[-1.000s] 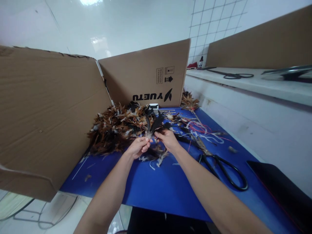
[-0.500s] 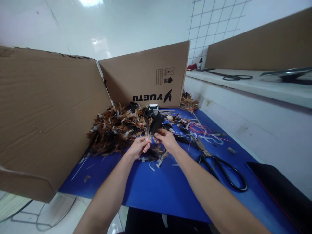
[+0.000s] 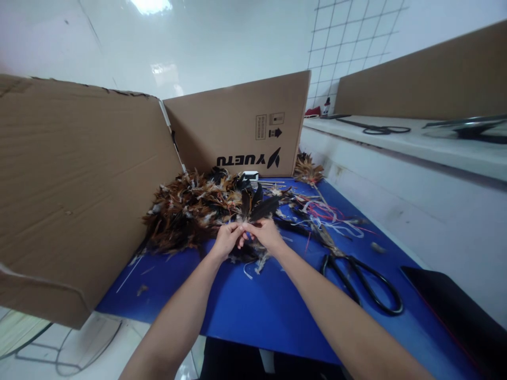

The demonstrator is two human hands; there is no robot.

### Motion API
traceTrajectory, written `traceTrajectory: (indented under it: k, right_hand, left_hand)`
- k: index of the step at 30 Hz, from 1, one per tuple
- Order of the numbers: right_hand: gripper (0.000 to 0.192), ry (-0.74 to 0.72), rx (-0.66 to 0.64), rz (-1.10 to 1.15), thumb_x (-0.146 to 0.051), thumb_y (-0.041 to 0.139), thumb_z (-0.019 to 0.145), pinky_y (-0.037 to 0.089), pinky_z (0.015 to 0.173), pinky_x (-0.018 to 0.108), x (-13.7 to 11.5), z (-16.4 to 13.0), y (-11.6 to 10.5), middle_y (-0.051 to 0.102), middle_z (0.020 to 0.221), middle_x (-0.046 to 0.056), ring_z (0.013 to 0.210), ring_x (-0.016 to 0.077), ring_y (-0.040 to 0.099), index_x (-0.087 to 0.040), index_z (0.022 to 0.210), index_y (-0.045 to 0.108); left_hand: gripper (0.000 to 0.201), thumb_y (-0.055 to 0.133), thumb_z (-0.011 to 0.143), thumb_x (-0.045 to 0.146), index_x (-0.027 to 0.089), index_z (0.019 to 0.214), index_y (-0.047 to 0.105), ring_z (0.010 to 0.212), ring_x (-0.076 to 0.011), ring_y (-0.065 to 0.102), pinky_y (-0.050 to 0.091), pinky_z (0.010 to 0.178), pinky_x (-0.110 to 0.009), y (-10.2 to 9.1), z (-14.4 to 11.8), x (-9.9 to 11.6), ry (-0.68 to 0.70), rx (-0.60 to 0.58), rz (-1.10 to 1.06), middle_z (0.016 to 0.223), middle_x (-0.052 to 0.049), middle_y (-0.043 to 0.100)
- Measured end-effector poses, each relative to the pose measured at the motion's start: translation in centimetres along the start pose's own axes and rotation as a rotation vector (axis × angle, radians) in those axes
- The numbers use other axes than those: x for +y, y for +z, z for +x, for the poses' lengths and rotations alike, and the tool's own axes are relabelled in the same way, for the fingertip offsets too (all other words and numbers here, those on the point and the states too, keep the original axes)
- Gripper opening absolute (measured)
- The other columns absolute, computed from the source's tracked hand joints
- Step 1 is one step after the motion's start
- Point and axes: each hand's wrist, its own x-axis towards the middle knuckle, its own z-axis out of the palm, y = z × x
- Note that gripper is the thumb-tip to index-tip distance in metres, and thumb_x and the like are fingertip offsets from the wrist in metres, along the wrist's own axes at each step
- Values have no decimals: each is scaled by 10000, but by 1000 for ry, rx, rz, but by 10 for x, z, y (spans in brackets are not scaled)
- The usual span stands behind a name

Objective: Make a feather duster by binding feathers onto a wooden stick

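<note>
Both my hands meet over the middle of the blue table point(image 3: 253, 311), pinching the pale base of a small bunch of dark feathers point(image 3: 263, 207). My left hand point(image 3: 228, 238) is closed on the bunch's quill ends, thumb on top. Against it, my right hand point(image 3: 266, 235) is closed at the same spot, the two thumbs nearly touching. The feathers fan out up and to the right. A big heap of brown and black feathers point(image 3: 186, 211) lies just left of my hands. Loose feather scraps point(image 3: 259, 261) lie below my fingers.
Large black-handled scissors point(image 3: 358, 274) lie to the right. Behind my hands are thin sticks point(image 3: 271, 183) and tangled pink and white ties point(image 3: 328, 214). Cardboard panels point(image 3: 237, 126) wall off the back and left. A black flat object point(image 3: 447, 311) lies at the right edge.
My right hand has come in to meet the left at the feather base. The dark feathers now spread wider, one leaning further right.
</note>
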Motion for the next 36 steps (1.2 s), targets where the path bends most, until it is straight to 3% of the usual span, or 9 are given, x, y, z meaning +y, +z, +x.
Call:
traceTrajectory:
  k: [8,22,36]
  right_hand:
    - [398,27,95,-43,-496,710,573,328,433,237,-3,-2,0,497,414,-18,406,88,407,-156,454,541]
    - [410,35,94,-28,-517,719,556,343,436,236,-2,-2,0,523,431,-13,422,94,431,-159,458,547]
    - [374,33,67,-3,-484,715,581,348,432,233,3,0,0,553,452,2,429,95,439,-145,494,582]
  left_hand:
    - [376,649,713,472,105,634,630,367,-60,443,375,389,-175,-2,-1,1,-38,-41,-5,440,12,533]
    - [363,720,676,421,63,730,686,469,-69,528,431,483,-187,-9,-5,13,-207,-141,-191,598,-57,627]
    - [359,711,668,441,83,680,683,438,-100,533,455,473,-223,-6,-4,9,-102,-65,-35,504,-28,602]
